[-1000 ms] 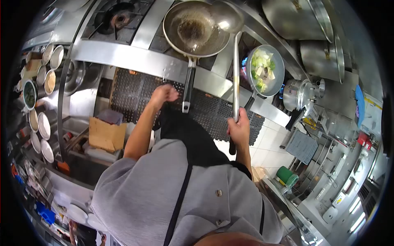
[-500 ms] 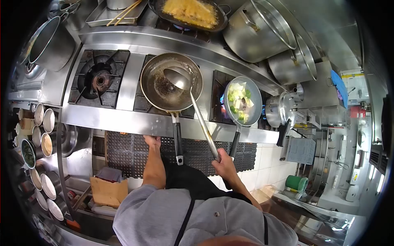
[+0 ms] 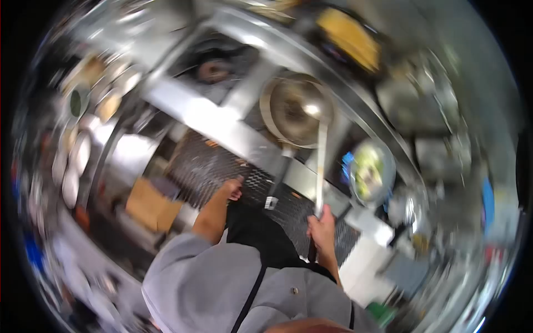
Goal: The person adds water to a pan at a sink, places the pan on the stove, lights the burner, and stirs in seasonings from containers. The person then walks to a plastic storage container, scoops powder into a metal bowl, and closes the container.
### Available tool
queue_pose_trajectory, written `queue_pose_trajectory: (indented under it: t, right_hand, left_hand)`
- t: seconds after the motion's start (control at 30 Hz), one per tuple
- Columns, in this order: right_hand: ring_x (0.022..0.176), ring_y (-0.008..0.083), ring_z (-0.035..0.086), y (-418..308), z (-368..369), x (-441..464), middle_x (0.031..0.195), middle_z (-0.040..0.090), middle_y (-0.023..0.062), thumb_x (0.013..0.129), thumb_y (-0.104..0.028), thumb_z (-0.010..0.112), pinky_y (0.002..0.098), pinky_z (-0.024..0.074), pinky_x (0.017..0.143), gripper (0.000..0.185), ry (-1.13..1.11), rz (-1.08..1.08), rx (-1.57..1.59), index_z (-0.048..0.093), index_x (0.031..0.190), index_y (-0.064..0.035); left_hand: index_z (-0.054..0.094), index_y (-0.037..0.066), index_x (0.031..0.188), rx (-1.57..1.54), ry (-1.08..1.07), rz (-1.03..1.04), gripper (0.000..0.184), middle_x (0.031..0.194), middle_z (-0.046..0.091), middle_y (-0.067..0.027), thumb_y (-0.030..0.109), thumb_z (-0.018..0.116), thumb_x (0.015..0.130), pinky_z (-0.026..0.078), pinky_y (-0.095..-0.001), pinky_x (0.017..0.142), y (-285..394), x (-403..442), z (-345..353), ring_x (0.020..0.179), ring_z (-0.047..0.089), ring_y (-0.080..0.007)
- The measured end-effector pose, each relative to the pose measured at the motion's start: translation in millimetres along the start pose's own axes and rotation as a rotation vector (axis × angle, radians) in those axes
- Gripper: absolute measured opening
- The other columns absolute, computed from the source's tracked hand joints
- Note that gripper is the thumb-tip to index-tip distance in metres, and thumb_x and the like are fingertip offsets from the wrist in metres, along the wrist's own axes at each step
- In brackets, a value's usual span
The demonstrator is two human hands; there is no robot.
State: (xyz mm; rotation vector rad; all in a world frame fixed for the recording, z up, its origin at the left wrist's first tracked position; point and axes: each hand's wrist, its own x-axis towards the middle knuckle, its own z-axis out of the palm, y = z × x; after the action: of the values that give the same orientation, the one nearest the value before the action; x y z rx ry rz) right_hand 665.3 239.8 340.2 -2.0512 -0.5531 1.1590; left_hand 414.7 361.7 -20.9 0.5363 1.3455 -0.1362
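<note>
My right hand [image 3: 322, 227] grips the long handle of a metal ladle [image 3: 321, 166]. The ladle's bowl rests inside or just above a frying pan [image 3: 270, 105] on the middle burner. The black pan handle [image 3: 280, 175] points toward me, between my hands, and neither hand touches it. My left hand [image 3: 234, 188] is near my waist, left of that handle, with its fingers curled and nothing visible in them; blur softens the details. To the right, a second pan [image 3: 387, 166] holds pale and green vegetable pieces [image 3: 368, 172] over a blue flame.
An unlit burner [image 3: 215, 71] lies left of the pan. Behind the stove ledge, a dark pan holds golden fried food [image 3: 351, 38], with large pots [image 3: 419, 91] right of it. Round containers [image 3: 80, 152] stand at left. A cardboard box [image 3: 149, 205] is low beside me.
My view has turned, so the kitchen appears rotated and smeared. My left hand has come away from the stove's front edge toward my body. My right hand still grips the ladle.
</note>
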Motion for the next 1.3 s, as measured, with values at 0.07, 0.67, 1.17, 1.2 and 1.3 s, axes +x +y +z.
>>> queue_pose_trajectory:
  t: [0.07, 0.67, 1.17, 1.2, 1.3]
  right_hand:
    - [0.038, 0.0104, 0.043, 1.7, -0.9, 5.2, 0.056, 0.043, 0.0010, 0.080, 0.002, 0.051, 0.0265, 0.0375, 0.033, 0.034, -0.112, -0.006, 0.139, 0.044, 0.113, -0.0047]
    - [0.040, 0.0103, 0.040, -33.2, 49.3, -10.5, 0.060, 0.041, 0.0015, 0.085, -0.006, 0.046, 0.0254, 0.0361, 0.032, 0.011, -0.792, -0.377, -0.065, 0.040, 0.093, -0.0099]
    - [0.042, 0.0106, 0.042, -40.7, 65.6, -84.8, 0.062, 0.042, 0.0021, 0.085, -0.003, 0.048, 0.0263, 0.0396, 0.034, 0.020, -0.860, -0.480, -0.038, 0.042, 0.103, -0.0073]
    - [0.041, 0.0108, 0.042, -37.2, 63.8, -85.3, 0.061, 0.042, 0.0022, 0.085, -0.003, 0.049, 0.0263, 0.0396, 0.034, 0.020, -0.857, -0.467, -0.035, 0.042, 0.103, -0.0075]
    - [0.040, 0.0112, 0.042, -31.2, 52.5, -86.0, 0.060, 0.041, 0.0023, 0.083, 0.000, 0.050, 0.0262, 0.0396, 0.034, 0.023, -0.831, -0.425, -0.014, 0.042, 0.103, -0.0075]
  left_hand:
    - [0.057, 0.005, 0.117, 0.516, -0.097, -0.059, 0.073, 0.092, 0.062, -0.0148, 0.069, 0.052, 0.082, 0.051, -0.0490, 0.073, -26.9, -76.5, -10.0, 0.077, 0.059, -0.0276]
    - [0.051, 0.005, 0.086, -0.345, 2.536, 1.378, 0.014, 0.075, 0.057, -0.0072, 0.016, 0.052, 0.095, 0.049, -0.0294, 0.063, -415.4, -765.8, 175.8, 0.067, 0.058, -0.0156]
    - [0.059, 0.004, 0.122, 0.196, 2.024, -0.273, 0.040, 0.114, 0.064, -0.0103, 0.031, 0.054, 0.093, 0.044, -0.0345, 0.091, -746.2, -919.1, 81.3, 0.105, 0.059, -0.0225]
    - [0.058, 0.004, 0.123, 0.169, 2.001, -0.221, 0.040, 0.115, 0.064, -0.0100, 0.031, 0.054, 0.093, 0.043, -0.0336, 0.092, -756.9, -923.3, 98.8, 0.105, 0.059, -0.0213]
    - [0.056, 0.003, 0.126, -0.354, 1.998, 0.034, 0.042, 0.119, 0.060, -0.0083, 0.026, 0.057, 0.091, 0.042, -0.0310, 0.094, -767.4, -910.4, 189.5, 0.107, 0.055, -0.0178]
